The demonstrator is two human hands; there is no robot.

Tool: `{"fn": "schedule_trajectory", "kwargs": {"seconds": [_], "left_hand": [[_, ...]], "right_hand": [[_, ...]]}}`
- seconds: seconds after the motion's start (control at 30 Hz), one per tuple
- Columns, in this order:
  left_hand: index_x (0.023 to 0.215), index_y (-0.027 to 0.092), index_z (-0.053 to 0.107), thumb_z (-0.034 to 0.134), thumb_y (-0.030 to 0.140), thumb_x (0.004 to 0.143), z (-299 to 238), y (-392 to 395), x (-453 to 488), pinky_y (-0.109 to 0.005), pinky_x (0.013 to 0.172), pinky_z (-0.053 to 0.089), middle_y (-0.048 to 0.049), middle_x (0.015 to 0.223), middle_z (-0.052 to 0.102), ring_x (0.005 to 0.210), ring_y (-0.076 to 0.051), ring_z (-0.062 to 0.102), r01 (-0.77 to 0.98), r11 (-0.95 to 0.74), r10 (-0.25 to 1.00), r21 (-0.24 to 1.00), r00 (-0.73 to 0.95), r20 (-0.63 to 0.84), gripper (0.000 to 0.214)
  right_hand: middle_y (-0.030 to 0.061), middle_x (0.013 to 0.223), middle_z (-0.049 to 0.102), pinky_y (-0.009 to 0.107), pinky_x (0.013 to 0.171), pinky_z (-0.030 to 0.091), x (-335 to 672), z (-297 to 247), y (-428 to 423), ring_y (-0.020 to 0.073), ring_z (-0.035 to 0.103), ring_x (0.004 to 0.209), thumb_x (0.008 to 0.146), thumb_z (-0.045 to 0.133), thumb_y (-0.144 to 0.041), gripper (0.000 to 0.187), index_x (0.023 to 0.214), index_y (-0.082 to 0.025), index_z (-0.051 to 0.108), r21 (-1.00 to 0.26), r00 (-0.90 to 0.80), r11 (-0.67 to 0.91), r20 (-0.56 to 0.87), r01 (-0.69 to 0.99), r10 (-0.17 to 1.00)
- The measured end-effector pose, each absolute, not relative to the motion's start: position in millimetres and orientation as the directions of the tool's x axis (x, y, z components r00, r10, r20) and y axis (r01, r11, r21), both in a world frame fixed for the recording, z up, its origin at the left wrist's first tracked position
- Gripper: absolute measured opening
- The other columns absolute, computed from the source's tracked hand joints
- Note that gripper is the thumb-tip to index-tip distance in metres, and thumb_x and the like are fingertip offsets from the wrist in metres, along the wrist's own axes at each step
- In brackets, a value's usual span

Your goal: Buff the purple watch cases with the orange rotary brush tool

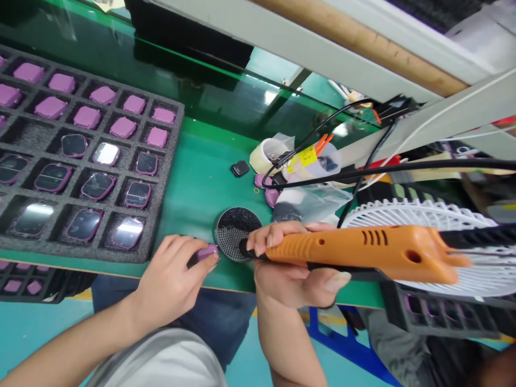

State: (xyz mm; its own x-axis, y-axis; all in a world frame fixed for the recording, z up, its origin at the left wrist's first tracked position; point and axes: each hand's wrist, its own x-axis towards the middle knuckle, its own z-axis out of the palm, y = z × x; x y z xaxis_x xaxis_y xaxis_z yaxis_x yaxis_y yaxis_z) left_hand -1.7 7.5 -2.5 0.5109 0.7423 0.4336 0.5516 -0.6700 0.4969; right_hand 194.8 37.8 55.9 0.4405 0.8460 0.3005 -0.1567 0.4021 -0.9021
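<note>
My left hand (173, 279) pinches a small purple watch case (206, 252) at the near edge of the green bench. My right hand (292, 269) is wrapped round an orange electric screwdriver (363, 252), whose tip end points left toward the case. A round black dish (236, 233) of tiny parts sits just behind the two hands. To the left lies a black foam tray (165, 177) with several purple watch bodies, some screen-up and some back-up.
A white fan grille (423, 215) stands right of the screwdriver. Behind are a tape roll (264, 154), a clear plastic bag (310, 201), black cables (363, 174) and a loose black part (240, 168). More foam trays (24, 282) sit under the bench edge.
</note>
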Motion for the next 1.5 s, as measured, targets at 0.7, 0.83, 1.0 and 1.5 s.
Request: {"fn": "schedule_trajectory", "kwargs": {"seconds": [0.7, 0.83, 1.0, 1.5], "left_hand": [[0.127, 0.019, 0.074, 0.070, 0.009, 0.103, -3, 7, -1, -0.046, 0.093, 0.051, -0.0117, 0.121, 0.074, 0.106, -0.027, 0.067, 0.520, -0.690, 0.724, 0.504, 0.509, 0.465, 0.026], [0.126, 0.018, 0.074, 0.071, 0.009, 0.102, -3, 7, -2, -0.046, 0.093, 0.051, -0.0120, 0.121, 0.074, 0.105, -0.027, 0.066, 0.496, -0.699, 0.715, 0.515, 0.514, 0.474, 0.025], [0.125, 0.018, 0.075, 0.070, 0.010, 0.102, -2, 7, -1, -0.046, 0.091, 0.051, -0.0115, 0.119, 0.075, 0.103, -0.027, 0.065, 0.471, -0.726, 0.686, 0.502, 0.552, 0.474, 0.025], [0.115, 0.016, 0.076, 0.065, 0.010, 0.101, 0, 8, 0, -0.046, 0.090, 0.053, -0.0120, 0.117, 0.074, 0.103, -0.028, 0.066, 0.470, -0.730, 0.682, 0.496, 0.551, 0.481, 0.019]], "right_hand": [[-0.0058, 0.069, 0.066, 0.032, 0.044, 0.051, 196, 53, 35, 0.0167, 0.054, 0.046, 0.086, 0.074, -0.077, 0.050, 0.105, -0.031, 0.063, -0.882, 0.437, 0.432, 0.319, -0.186, 0.841], [-0.0054, 0.070, 0.067, 0.032, 0.044, 0.050, 197, 52, 35, 0.0164, 0.053, 0.046, 0.087, 0.074, -0.076, 0.050, 0.106, -0.031, 0.065, -0.877, 0.430, 0.437, 0.321, -0.202, 0.844], [-0.0039, 0.077, 0.067, 0.035, 0.052, 0.053, 197, 64, 23, 0.0169, 0.056, 0.054, 0.091, 0.071, -0.076, 0.048, 0.113, -0.034, 0.070, -0.871, 0.404, 0.443, 0.335, -0.212, 0.851], [-0.0029, 0.083, 0.065, 0.037, 0.057, 0.054, 173, 67, 20, 0.0173, 0.058, 0.061, 0.093, 0.070, -0.077, 0.050, 0.118, -0.034, 0.070, -0.884, 0.283, 0.372, 0.294, -0.282, 0.913]]}}
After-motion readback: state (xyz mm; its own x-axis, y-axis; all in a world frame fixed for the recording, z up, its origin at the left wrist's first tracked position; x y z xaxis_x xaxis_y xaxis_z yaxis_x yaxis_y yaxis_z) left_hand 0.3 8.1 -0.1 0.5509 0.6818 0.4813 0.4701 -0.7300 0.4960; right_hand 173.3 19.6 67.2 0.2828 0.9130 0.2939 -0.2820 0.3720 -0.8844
